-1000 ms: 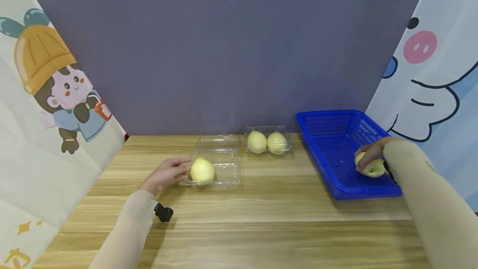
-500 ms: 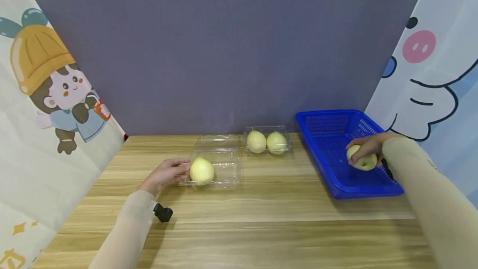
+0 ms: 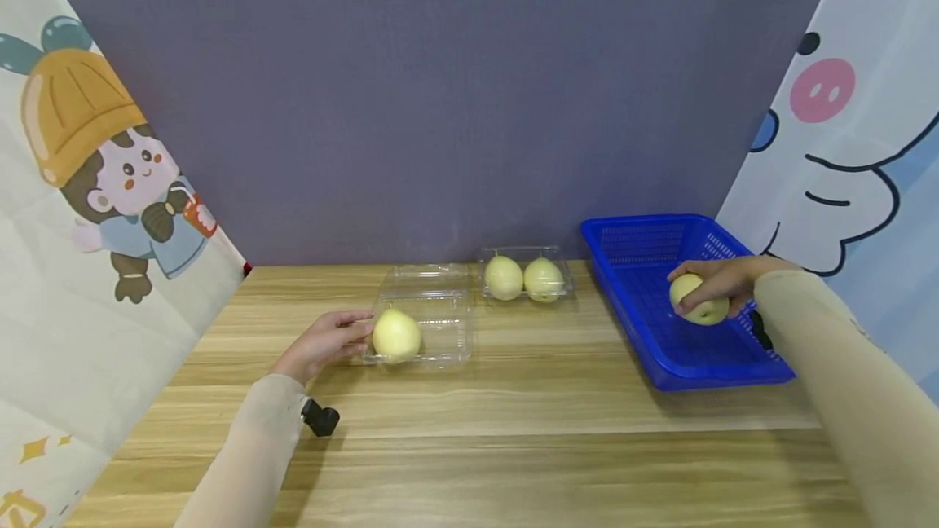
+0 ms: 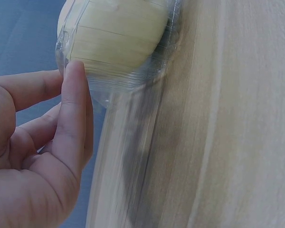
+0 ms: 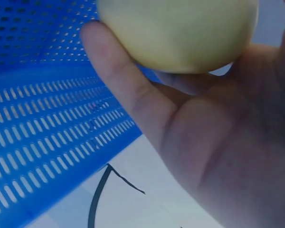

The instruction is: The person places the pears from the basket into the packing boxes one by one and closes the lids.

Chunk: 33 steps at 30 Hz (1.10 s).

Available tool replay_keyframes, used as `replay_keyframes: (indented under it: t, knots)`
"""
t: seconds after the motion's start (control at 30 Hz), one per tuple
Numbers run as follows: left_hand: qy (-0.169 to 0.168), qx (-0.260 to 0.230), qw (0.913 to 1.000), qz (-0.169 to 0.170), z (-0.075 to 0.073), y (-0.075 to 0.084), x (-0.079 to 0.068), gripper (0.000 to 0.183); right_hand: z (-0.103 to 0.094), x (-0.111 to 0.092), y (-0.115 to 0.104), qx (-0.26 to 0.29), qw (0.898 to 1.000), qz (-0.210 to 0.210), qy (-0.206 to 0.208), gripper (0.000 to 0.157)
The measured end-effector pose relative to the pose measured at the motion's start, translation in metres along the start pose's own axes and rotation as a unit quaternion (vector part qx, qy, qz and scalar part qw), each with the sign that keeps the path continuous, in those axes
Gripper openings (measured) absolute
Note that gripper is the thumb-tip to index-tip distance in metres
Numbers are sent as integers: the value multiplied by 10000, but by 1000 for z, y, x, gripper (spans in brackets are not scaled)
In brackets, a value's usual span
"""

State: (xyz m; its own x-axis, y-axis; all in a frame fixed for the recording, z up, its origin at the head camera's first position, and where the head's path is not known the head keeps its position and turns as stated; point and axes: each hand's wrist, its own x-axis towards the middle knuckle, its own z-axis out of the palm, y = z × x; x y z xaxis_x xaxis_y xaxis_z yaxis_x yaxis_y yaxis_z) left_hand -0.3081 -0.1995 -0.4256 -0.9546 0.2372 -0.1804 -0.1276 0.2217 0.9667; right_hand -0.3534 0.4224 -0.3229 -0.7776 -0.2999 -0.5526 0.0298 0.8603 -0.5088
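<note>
My right hand (image 3: 722, 279) grips a pale yellow pear (image 3: 707, 312) over the blue basket (image 3: 623, 312), its blossom end facing out in the head view. In the right wrist view the pear (image 5: 180, 35) sits against the curled fingers. My left hand (image 3: 323, 342) pinches the left edge of an open clear plastic clamshell box (image 3: 447, 341). Another pear (image 3: 397, 336) stands in that box's left half, stem up. In the left wrist view, my thumb and finger meet at the box rim (image 4: 64, 50) beside the pear.
Behind and to the right, a second clear box (image 3: 561, 253) holds two pears (image 3: 504, 279). The wooden table (image 3: 513, 430) ends at a grey back panel (image 3: 455, 104). Printed cartoon curtains (image 3: 866, 145) flank both sides. The basket's perforated wall (image 5: 42, 137) rises near the right hand.
My right hand has lifted the pear and moved it up and left over the basket. The left hand has stayed at the open box.
</note>
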Motion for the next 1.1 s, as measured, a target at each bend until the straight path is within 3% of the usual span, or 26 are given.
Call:
replay_keyframes:
  t: [0.57, 0.87, 1.1]
  knots:
    - [-13, -64, 10000, 42, 0, -1, 1, 54, 1, -8, -23, 122, 9966, -760, 291, 72]
    - [33, -11, 10000, 13, 1, 0, -2, 55, 2, -14, -40, -362, 9915, -1054, 675, 69]
    - [44, -16, 10000, 13, 2, 1, -3, 55, 6, -17, -55, -936, 9770, -1491, 1199, 67]
